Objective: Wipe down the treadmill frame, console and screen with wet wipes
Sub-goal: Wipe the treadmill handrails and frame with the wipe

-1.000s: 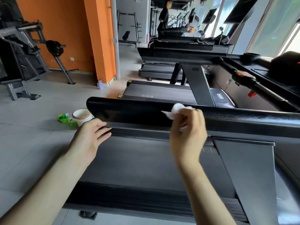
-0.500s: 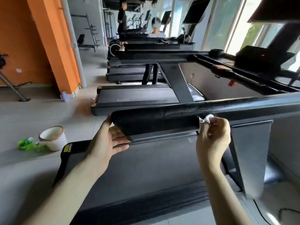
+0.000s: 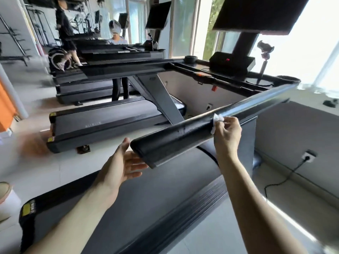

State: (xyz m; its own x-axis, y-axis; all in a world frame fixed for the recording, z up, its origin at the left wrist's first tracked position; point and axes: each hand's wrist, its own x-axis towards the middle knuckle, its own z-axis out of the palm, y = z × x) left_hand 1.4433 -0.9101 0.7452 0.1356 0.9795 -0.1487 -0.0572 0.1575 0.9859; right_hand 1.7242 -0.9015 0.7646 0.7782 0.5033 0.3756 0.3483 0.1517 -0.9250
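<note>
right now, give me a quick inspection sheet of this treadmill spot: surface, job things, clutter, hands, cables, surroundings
surface: black padded treadmill handrail slants up to the right above the grey running belt
job's things: crumpled white wet wipe on the handrail's top; black console screen at upper right
clutter: white bucket with tan rim on the floor, left edge
hands: right hand pinches the wipe; left hand open by the handrail's near end, contact unclear
cables: black cable plugged into a white wall socket, trailing over the floor
surroundings: neighbouring black treadmill, person in black clothes beyond, bright windows
</note>
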